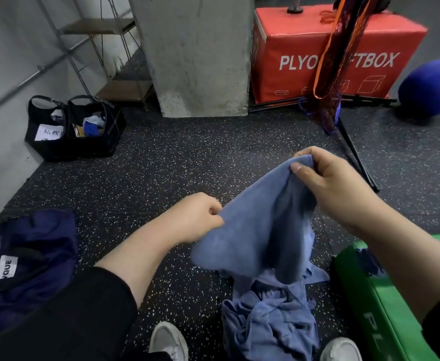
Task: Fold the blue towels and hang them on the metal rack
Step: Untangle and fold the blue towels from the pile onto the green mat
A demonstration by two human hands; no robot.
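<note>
Lower edge of the frame: two pale shoes (pixel 169 341), toes pointing up-frame, stand on the black speckled floor (pixel 161 162). Between them lies a crumpled pile of blue towels (pixel 271 324), resting on the floor and touching the green pad (pixel 380 303) at lower right.

Centre of the frame: one blue towel (pixel 260 230) is held in the air above the pile, spread between both hands. Its lower edge hangs down to the pile; whether it touches the pile cannot be told.

Left hand (pixel 195 217): centre of the frame, fingers clenched on the towel's left edge, which is pinched between thumb and curled fingers. A black sleeve (pixel 83 308) covers the upper forearm.

Right hand (pixel 325 178): right of centre and higher in the frame, fingers grasping the towel's upper corner, thumb pressed on the near face of the cloth.

Lower left: a dark navy bag (pixel 31 256) with a white label.

Upper left: a metal rack (pixel 104 48) with wooden shelves stands against the white wall, well apart from the towels. Below it, two black open baskets (pixel 75 128) sit side by side on the floor.

Upper centre: a grey concrete pillar (pixel 195 53).

Upper right: a red box (pixel 331 53) with white lettering, partly covered by hanging orange and dark straps (pixel 331 63). A blue ball (pixel 432 87) lies at the right edge.
</note>
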